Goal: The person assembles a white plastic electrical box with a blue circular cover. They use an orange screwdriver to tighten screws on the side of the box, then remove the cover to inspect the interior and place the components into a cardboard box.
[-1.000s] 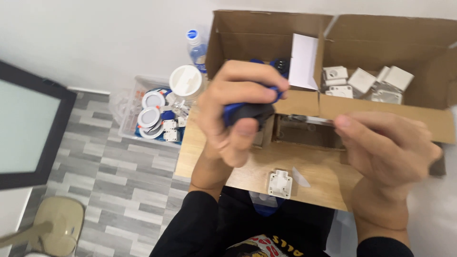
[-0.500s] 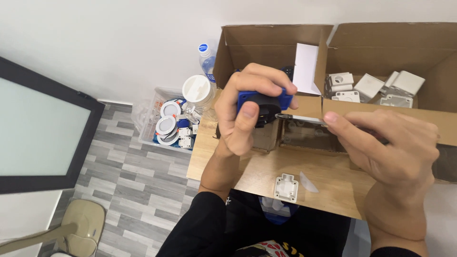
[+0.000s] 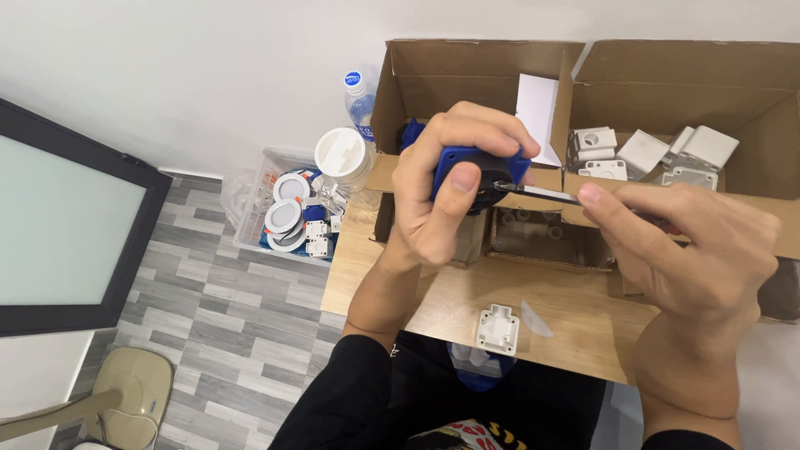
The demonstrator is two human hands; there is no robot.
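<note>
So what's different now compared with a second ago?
The right hand has brought a thin metal tool up, so its tip now meets the blue part. The left hand still grips that part. The white cover on the wooden table stayed put.

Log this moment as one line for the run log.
left hand: holds blue socket part | right hand: screwdriver tip at part | wooden table: white cover

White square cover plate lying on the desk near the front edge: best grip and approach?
Probably from above, pinching two opposite side edges of the white cover plate. It lies flat on the wooden desk, so no underside is exposed; both hands are elsewhere, leaving the space above it open.
</note>
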